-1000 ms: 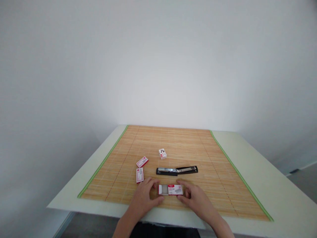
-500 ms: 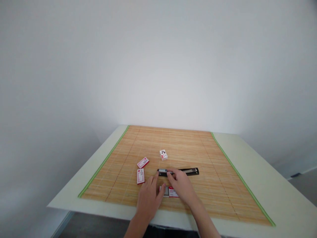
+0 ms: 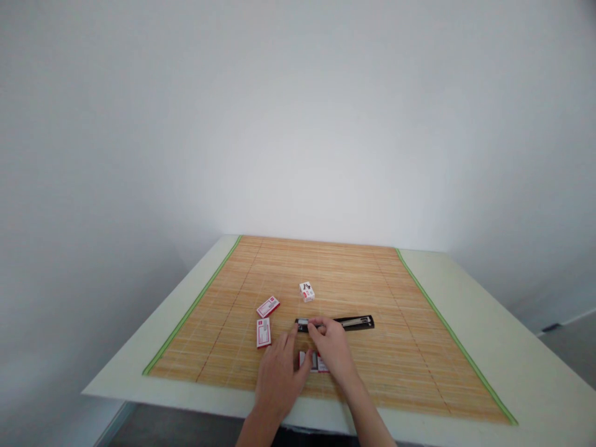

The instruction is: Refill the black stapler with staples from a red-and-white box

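Observation:
A long black stapler [image 3: 356,323] lies opened out flat on the mat, its metal rail showing. My left hand [image 3: 278,371] rests at its left end, fingers stretched out and the index fingertip touching it. Over the stapler's left half, my right hand [image 3: 331,347] has thumb and finger pinched together. Whatever sits between those fingertips is too small to make out. Just below, a partly opened red-and-white staple box [image 3: 322,365] shows grey contents, partly covered by both hands.
Left of my hands lie two flat red-and-white boxes, a lower box [image 3: 263,333] and a tilted box [image 3: 268,307]. A small white box [image 3: 307,292] with a stapler picture stands beyond the stapler. The bamboo mat [image 3: 410,360] with green edges covers the white table [image 3: 484,310], which meets a wall.
My right hand has slid a little left along the stapler, toward its left end. It covers more of the open staple box. My left hand has stayed nearly in place.

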